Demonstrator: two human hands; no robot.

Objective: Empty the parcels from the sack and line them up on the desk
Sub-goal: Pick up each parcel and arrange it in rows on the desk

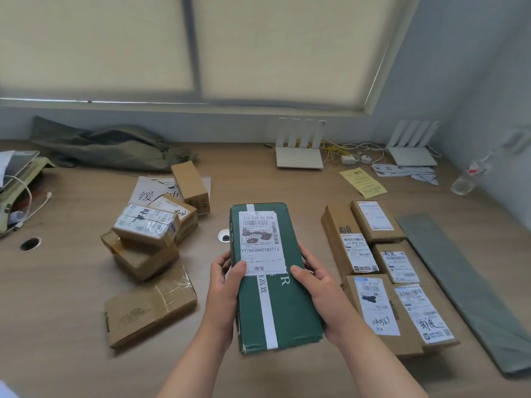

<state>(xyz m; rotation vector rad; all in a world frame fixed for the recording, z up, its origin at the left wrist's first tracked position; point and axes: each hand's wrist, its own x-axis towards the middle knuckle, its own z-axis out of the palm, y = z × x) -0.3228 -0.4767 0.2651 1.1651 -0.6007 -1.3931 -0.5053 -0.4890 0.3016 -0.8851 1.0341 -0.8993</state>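
Note:
I hold a long green parcel with a white shipping label above the middle of the wooden desk. My left hand grips its left edge, thumb on top. My right hand grips its right edge the same way. A loose pile of brown cardboard parcels lies to the left. To the right, several brown parcels lie close together in rows, labels up. The olive cloth sack lies slumped and flat at the back left.
Two white routers with cables stand by the back wall. A yellow leaflet, a plastic bottle and a grey-green flat bag lie at the right. A tray with cables sits at the far left.

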